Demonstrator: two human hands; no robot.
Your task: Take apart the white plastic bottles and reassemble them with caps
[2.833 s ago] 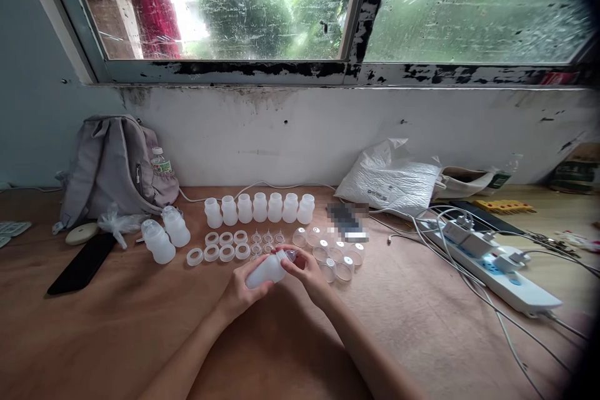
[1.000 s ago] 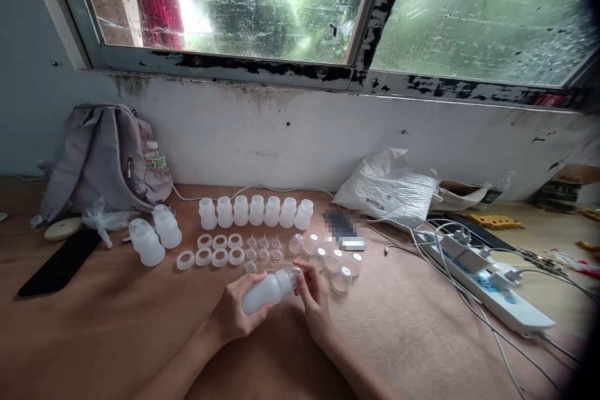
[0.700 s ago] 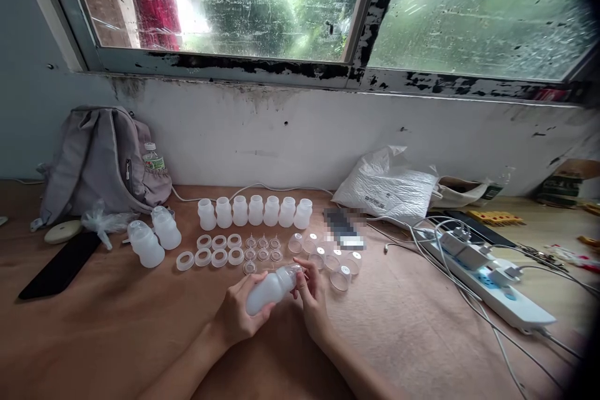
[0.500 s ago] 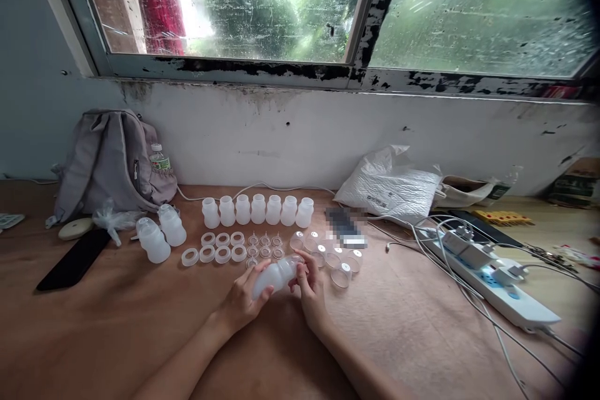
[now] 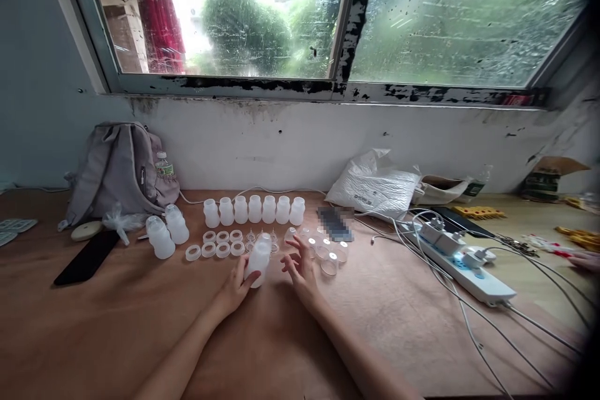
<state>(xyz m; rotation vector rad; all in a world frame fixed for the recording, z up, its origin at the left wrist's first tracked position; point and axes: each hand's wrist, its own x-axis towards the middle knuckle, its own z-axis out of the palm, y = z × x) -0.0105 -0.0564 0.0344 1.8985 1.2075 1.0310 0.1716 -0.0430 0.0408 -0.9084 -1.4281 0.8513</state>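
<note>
My left hand [image 5: 234,287] is wrapped round a frosted baby bottle [image 5: 259,262], which leans slightly right above the table. Whether a clear cap covers its top is hard to tell. To the right, my right hand [image 5: 302,272] is apart from the bottle, fingers spread and empty, close to several clear domed caps [image 5: 329,264]. Behind the hands lie several white collar rings [image 5: 222,250] in two rows and clear nipples [image 5: 274,248], partly hidden by the bottle. A row of open frosted bottles [image 5: 254,209] stands at the back. Two assembled bottles [image 5: 160,239] stand at left.
A grey backpack [image 5: 117,169], black phone [image 5: 87,257] and plastic bag [image 5: 122,219] are at left. A silver mailer bag [image 5: 372,184], blurred dark item [image 5: 335,224] and power strip [image 5: 482,281] with trailing cables occupy the right. Another person's hand [image 5: 585,260] shows at the right edge.
My right hand has let go of the bottle's upper end and opened. My left hand has tipped the bottle more upright and moved it slightly left. The view has shifted slightly.
</note>
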